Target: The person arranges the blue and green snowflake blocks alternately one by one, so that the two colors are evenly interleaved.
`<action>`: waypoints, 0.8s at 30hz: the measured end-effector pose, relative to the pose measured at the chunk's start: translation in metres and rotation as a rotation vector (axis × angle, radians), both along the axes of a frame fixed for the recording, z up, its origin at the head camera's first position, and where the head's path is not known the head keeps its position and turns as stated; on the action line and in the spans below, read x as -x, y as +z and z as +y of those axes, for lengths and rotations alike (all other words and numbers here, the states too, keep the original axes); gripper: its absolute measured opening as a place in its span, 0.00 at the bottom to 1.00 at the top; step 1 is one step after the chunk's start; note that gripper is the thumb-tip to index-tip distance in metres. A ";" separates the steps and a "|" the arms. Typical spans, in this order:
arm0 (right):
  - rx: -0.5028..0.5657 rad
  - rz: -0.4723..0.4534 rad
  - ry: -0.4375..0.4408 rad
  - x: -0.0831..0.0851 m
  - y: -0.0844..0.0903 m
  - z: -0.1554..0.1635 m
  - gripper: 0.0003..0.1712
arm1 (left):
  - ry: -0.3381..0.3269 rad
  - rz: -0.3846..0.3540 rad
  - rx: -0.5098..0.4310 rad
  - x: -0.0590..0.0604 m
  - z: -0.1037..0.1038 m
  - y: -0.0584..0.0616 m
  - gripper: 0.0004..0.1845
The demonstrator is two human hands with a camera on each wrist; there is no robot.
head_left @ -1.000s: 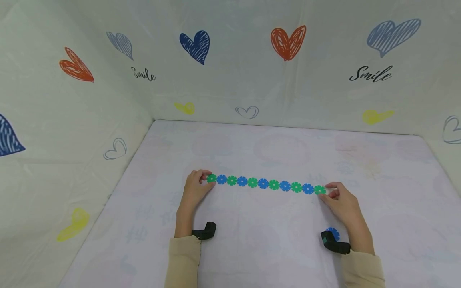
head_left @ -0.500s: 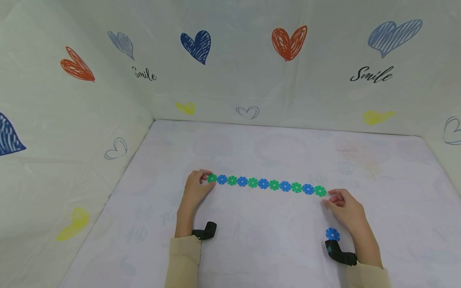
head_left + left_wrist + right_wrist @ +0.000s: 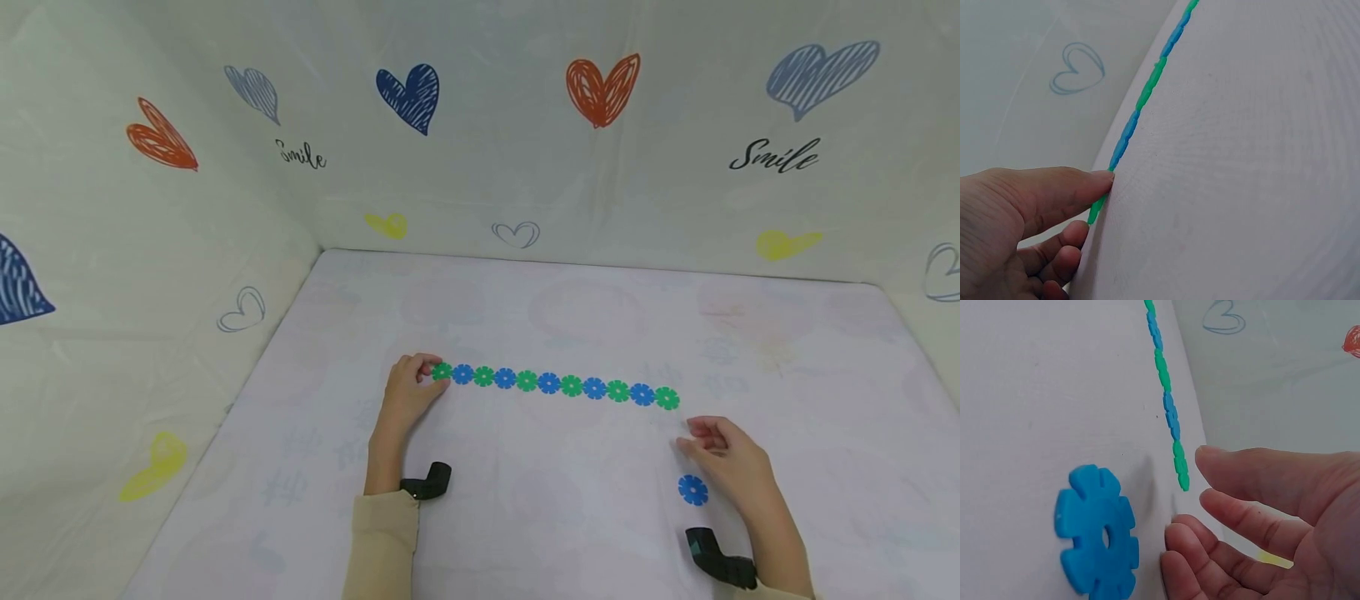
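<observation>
A straight row of snowflake discs, green and blue by turns, lies across the white table. At its left end, my left hand pinches the green disc between thumb and fingers; the left wrist view shows part of that disc hidden by the thumb. My right hand holds nothing, its thumb and fingers apart and loosely bent. It hovers right of and below the row's green right-end disc. Just below its thumb lies a loose blue snowflake disc, seen close up in the right wrist view.
The white tabletop bears faint printed shapes. Pale wall sheets with hearts and the word Smile rise behind it and at the left. A black wrist camera sits by the right wrist, another camera by the left.
My right hand has let go of the row's right-end green disc and moved down and right, toward the loose blue disc, now fully uncovered. My left hand keeps its place.
</observation>
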State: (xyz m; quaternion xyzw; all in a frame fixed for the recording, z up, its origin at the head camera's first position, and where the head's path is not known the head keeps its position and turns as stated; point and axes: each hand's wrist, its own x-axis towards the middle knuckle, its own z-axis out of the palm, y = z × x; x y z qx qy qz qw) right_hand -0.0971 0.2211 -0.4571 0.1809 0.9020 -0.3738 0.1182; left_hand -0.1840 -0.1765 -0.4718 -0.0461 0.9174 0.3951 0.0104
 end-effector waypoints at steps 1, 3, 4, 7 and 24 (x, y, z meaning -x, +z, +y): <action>-0.002 -0.004 -0.008 -0.002 -0.001 0.000 0.32 | 0.000 0.000 -0.002 0.000 0.000 0.000 0.18; -0.005 -0.011 -0.018 -0.005 -0.003 0.000 0.33 | 0.000 0.001 -0.002 0.000 0.000 0.000 0.18; -0.006 -0.015 -0.020 -0.007 -0.004 0.001 0.33 | -0.001 0.001 -0.003 0.000 0.000 0.000 0.18; -0.013 -0.020 -0.017 -0.013 -0.005 0.001 0.35 | -0.004 0.006 0.002 0.001 0.000 -0.001 0.18; -0.060 -0.114 0.042 -0.037 -0.012 0.004 0.44 | -0.006 0.002 -0.003 0.000 0.000 -0.001 0.18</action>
